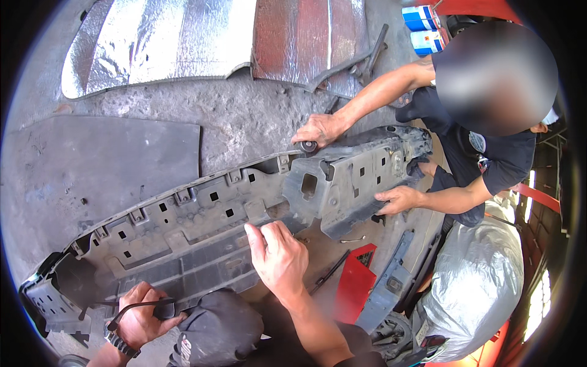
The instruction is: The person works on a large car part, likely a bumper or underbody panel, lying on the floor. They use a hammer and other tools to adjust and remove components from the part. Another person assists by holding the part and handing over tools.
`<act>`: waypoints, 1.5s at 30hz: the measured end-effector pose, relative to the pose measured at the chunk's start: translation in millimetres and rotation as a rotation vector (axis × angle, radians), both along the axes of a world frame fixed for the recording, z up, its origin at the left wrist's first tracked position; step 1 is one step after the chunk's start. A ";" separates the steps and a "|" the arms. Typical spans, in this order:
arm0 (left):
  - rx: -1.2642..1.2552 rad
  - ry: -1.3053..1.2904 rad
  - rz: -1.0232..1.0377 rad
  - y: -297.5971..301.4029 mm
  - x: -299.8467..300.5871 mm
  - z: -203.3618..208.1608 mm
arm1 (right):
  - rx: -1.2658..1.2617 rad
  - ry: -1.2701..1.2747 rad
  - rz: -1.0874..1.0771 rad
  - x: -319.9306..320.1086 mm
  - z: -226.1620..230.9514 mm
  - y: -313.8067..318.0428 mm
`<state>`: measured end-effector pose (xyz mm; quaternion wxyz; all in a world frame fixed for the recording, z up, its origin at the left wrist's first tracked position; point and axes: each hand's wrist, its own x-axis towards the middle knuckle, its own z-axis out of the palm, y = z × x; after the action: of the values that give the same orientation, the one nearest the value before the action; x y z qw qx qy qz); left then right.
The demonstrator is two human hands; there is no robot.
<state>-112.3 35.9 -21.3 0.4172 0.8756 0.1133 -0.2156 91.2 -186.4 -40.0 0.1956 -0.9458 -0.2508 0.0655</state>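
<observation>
left grip (143, 315) clamped on a black cord (121, 312); right grip (280, 258), i can't tell. a co-worker's hand (400, 199) braces the grey bumper (257, 199), likely to steady it.

Ahead of you a large shiny silver sheet (165, 38), on your left a dark flat mat (107, 168), far right two blue-and-white cans (426, 43), nearer you a red panel (354, 284) beside a blue-grey strip (386, 282), then a crumpled silver cover (477, 281)
</observation>
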 end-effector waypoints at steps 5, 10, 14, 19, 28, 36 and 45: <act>0.026 -0.002 0.003 -1.1 -5.5 -8.5 | 0.035 0.013 -0.040 0.7 -4.7 -4.7; -0.020 -0.018 0.002 2.0 1.2 -4.9 | 0.127 -0.014 -0.066 1.4 -4.4 -3.0; -0.129 -0.009 0.033 5.0 5.0 -6.2 | 0.166 -0.065 -0.029 3.0 -7.1 -5.0; -0.200 -0.064 0.141 36.3 28.3 -1.9 | 0.106 -0.091 -0.007 7.8 2.1 1.7; 0.416 -0.364 0.264 104.7 91.9 -168.3 | 0.098 -0.048 0.019 5.1 1.7 -0.9; 0.432 -0.383 0.333 87.5 70.3 -211.8 | 0.079 -0.055 -0.007 6.2 -1.9 2.7; 0.432 -0.318 0.305 80.3 70.8 -203.7 | 0.027 -0.077 0.003 9.5 3.9 14.8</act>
<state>-41.5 116.2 -225.0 0.2615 0.9396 0.2200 0.0184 100.7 -171.6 -36.1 0.1987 -0.9445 -0.2602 0.0259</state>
